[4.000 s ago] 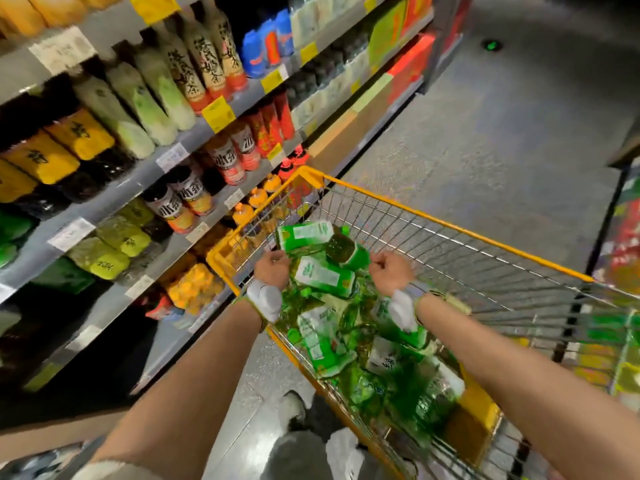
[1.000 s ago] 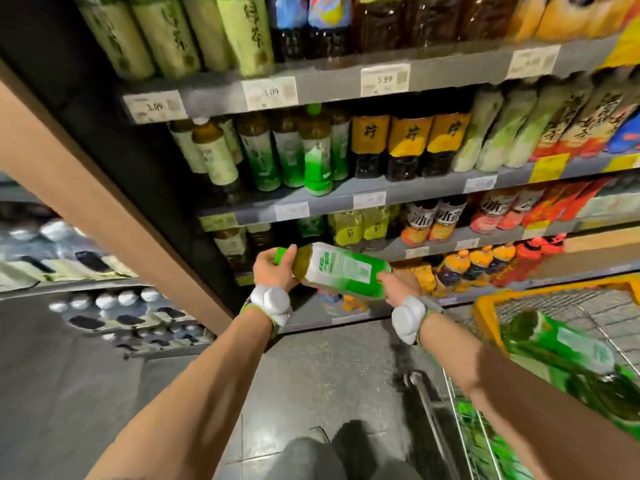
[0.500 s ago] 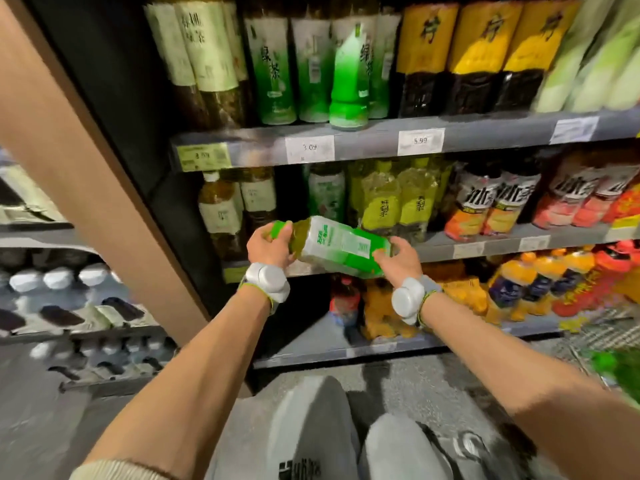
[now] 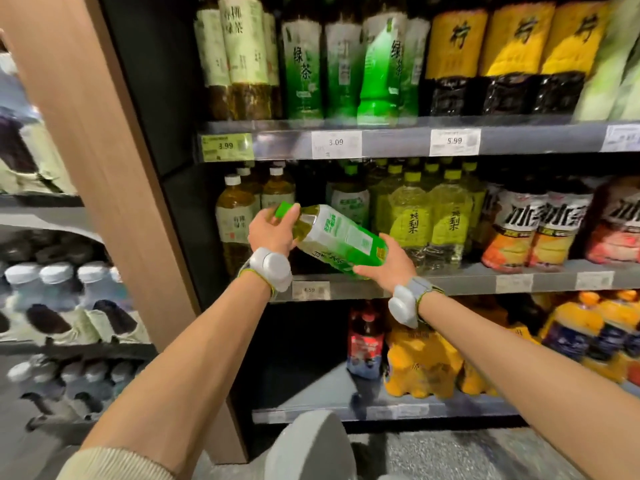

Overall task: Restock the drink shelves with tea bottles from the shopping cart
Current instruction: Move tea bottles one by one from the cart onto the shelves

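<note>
Hands grip the tea bottle (image 4: 341,242) tilted — left hand (image 4: 272,232) curled around its cap end, right hand (image 4: 389,263) cupping its base — likely to slot it into the middle shelf (image 4: 467,280).

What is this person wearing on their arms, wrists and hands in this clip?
Both hands are bare, no gloves. The left hand and right hand each have a rounded white device strapped at the wrist: the left one, the right one on a grey band with a thin yellow-green edge. Forearms are uncovered; a ribbed cream sleeve shows near the left elbow.
</note>
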